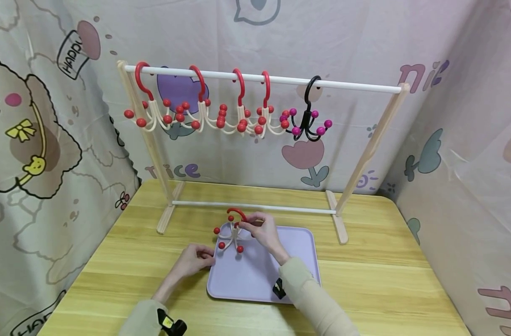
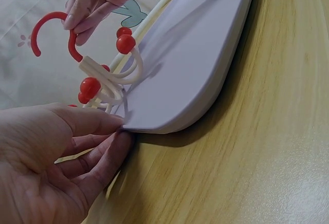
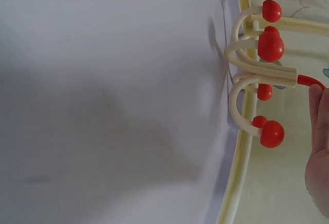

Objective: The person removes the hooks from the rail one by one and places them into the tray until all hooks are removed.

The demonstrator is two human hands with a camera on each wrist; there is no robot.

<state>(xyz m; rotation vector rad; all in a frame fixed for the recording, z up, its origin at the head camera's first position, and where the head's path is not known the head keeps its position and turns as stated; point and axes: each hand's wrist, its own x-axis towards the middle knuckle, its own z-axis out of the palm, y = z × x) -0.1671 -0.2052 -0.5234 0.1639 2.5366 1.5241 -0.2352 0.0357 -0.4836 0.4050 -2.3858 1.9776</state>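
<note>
A person's right hand [image 1: 263, 233] is holding a cream claw hanger [image 1: 235, 235] by its red hook, the fingers closing narrowly in a pinch. The hanger, its curved arms ending in red balls, is standing hook-up over the far left part of the lavender tray [image 1: 263, 275] — whether its arms are touching the surface, I cannot tell. At the tray's left edge the left hand [image 1: 195, 259] is pinching the rim, its thumb lying on top and its fingers curling below. The tray itself is resting on the wood-grained bench [image 1: 377, 289]. Beyond the tray a wooden garment rack [image 1: 374, 147] is standing, its white lower bar [image 1: 255, 206] running just behind the tray's far edge. From the white top rail [image 1: 356, 86], high above and beyond the tray, four red-hooked hangers [image 1: 153, 116] are hanging along the left and middle, and one black hanger [image 1: 307, 117] with magenta balls is hanging to their right. Printed fabric [image 1: 364, 42] is covering the wall behind the tray and rack.
</note>
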